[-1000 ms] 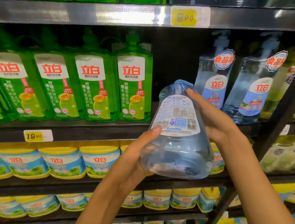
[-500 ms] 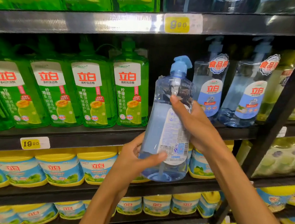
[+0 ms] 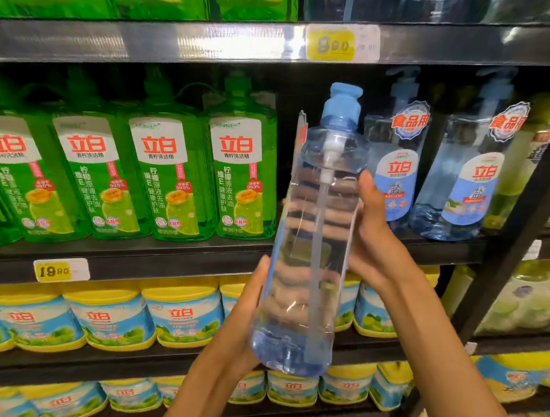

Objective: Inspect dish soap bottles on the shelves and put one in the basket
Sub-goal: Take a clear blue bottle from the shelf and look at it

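Observation:
I hold a clear blue dish soap bottle with a blue pump top upright in front of the shelves, its narrow side towards me. My left hand grips its lower left side from behind. My right hand grips its right side at mid-height; the fingers of both hands show through the liquid. Two more blue pump bottles stand on the middle shelf to the right. No basket is in view.
Green dish soap bottles fill the middle shelf's left part. Yellow-lidded tubs line the lower shelves. A black upright post divides off the right bay with yellowish refill packs. Price tags read 19.90 and 9.90.
The bottle went from tipped with its base towards me to upright, then turned about its axis so its label faces away. Both hands kept hold.

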